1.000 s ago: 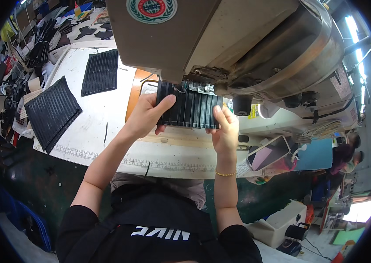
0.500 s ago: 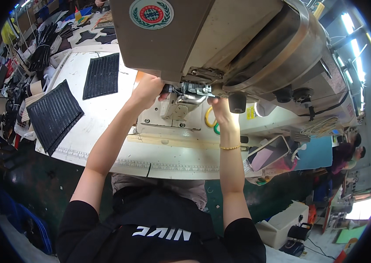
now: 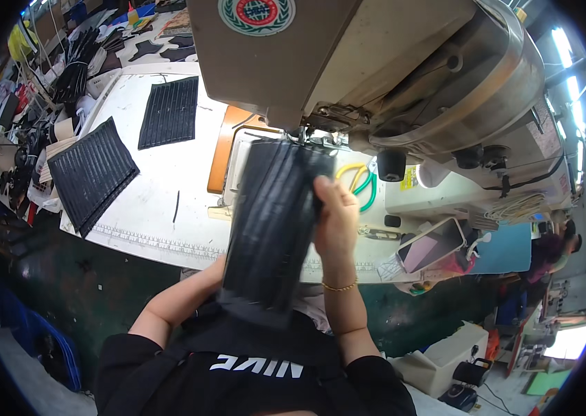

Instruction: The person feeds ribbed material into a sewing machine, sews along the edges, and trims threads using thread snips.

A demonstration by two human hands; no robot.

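Hands lifting a black ribbed panel [image 3: 275, 225] at the sewing machine [image 3: 404, 76].

Right hand [image 3: 336, 225] pinches the panel's right edge, thumb on top, holding it above the table's near edge; left hand is hidden behind it, grip cannot be told. Two more ribbed panels [image 3: 92, 173] lie toward the table's left edge.

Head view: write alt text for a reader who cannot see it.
The right hand grips the edge of a black ribbed panel, blurred, lifted in front of an industrial sewing machine; the left hand is hidden behind it. Two similar ribbed panels lie on the white table to the left.
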